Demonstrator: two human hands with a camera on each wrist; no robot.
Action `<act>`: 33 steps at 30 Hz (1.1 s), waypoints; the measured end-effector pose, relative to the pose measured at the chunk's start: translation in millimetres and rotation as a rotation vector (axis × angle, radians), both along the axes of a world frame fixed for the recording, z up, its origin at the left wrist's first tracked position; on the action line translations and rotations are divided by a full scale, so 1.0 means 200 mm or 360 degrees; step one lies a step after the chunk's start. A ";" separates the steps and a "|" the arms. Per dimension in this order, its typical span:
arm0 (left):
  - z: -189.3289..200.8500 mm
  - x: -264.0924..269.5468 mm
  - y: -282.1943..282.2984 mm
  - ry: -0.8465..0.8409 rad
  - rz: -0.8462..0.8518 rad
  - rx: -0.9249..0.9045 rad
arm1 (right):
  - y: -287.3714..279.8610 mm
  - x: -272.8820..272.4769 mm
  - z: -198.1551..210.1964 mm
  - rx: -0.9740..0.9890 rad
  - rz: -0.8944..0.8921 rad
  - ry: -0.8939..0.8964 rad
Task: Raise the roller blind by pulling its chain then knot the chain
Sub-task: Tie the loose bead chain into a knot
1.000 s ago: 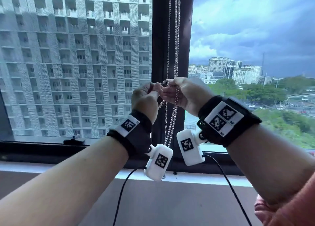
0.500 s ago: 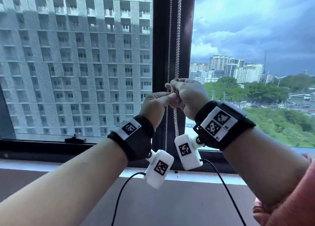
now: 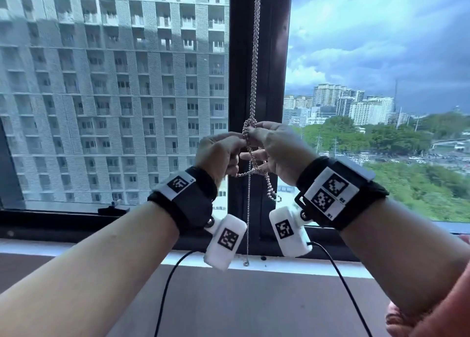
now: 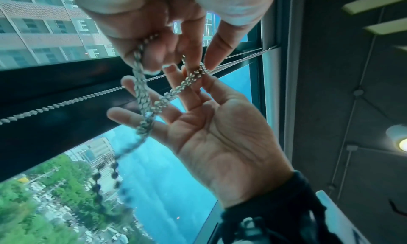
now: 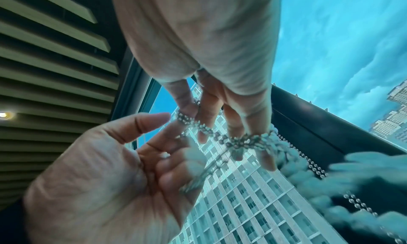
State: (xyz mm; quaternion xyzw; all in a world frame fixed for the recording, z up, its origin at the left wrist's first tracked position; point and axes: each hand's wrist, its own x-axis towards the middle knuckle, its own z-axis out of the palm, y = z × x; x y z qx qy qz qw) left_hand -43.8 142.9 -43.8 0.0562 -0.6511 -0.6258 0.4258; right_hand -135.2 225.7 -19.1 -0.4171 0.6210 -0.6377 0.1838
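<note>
Both hands pinch the twisted chain (image 3: 254, 69): left grip (image 3: 218, 153) below, right grip (image 3: 277, 148) at the loop

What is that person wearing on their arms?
Both forearms are bare. Each wrist has a black strap with a white label of black square codes. A small white box hangs under each wrist, with a thin black cable. A pink sleeve shows at the right.
</note>
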 end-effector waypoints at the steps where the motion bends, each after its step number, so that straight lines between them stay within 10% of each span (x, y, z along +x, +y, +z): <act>1: -0.01 0.01 0.00 -0.0007 0.0047 -0.0051 | 0.01 0.01 0.00 -0.0005 0.0027 0.0030; 10: -0.14 -0.01 -0.06 -0.0123 0.0294 -0.0401 | 0.01 -0.06 -0.07 0.0118 -0.0312 0.0826; 33: -0.20 -0.12 -0.03 -0.0011 -0.0002 0.0037 | 0.03 -0.09 0.00 -0.0056 -0.0357 0.0784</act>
